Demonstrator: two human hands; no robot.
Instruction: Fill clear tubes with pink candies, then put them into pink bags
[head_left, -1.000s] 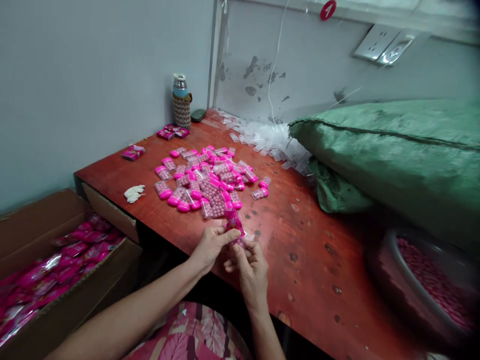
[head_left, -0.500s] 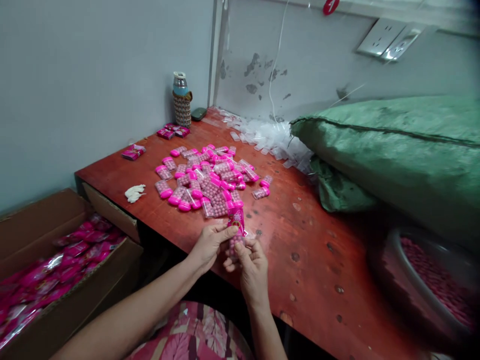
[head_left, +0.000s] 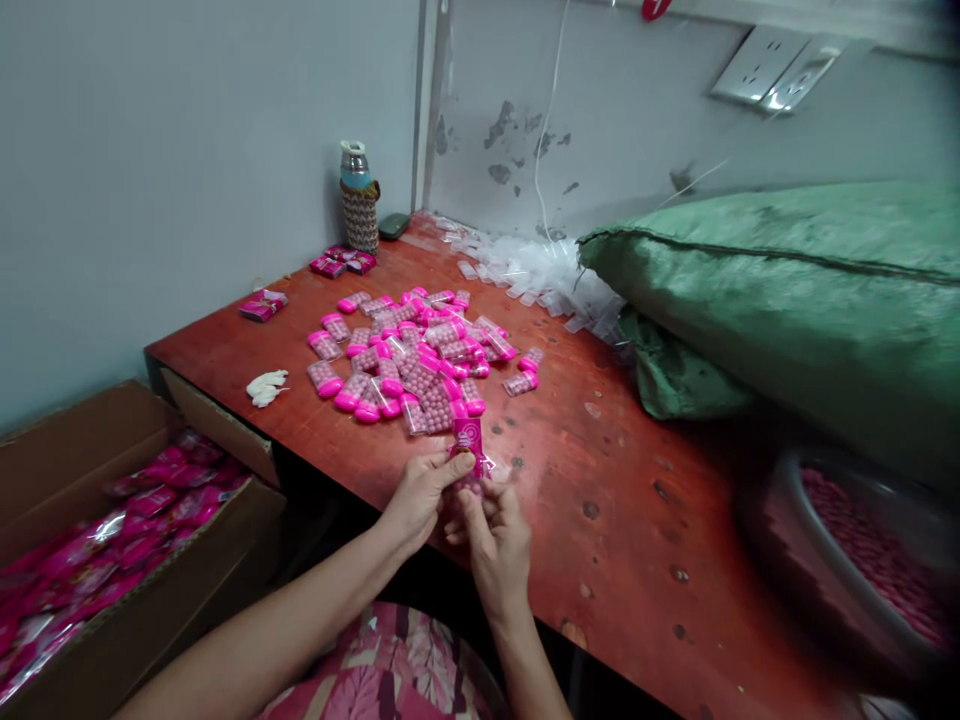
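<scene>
Above the table's near edge, both my hands are closed on a small candy container (head_left: 472, 487) of pink beads and the pink printed wrapper (head_left: 467, 436) around part of it. My left hand (head_left: 416, 500) pinches the wrapper from the left, thumb on top. Lower down, the thumb and fingers of my right hand (head_left: 499, 555) grip the container's near end. Most of the container is hidden by wrapper and fingers. Just beyond lies a pile of clear, pink-capped candy containers (head_left: 420, 375) filled with similar beads.
A cardboard box (head_left: 217, 550) of pink packets stands at left. On the red table (head_left: 600, 480) are flat pink packs (head_left: 262, 305), a white crumpled item (head_left: 267, 387), a bottle (head_left: 360, 205) and clear plastic pieces (head_left: 540, 275). A green sack (head_left: 787, 270) and a bowl (head_left: 795, 500) occupy the right.
The wrapper covers more of the container, and fewer beads show below it. My right hand has shifted slightly up and left. The view has tilted a little.
</scene>
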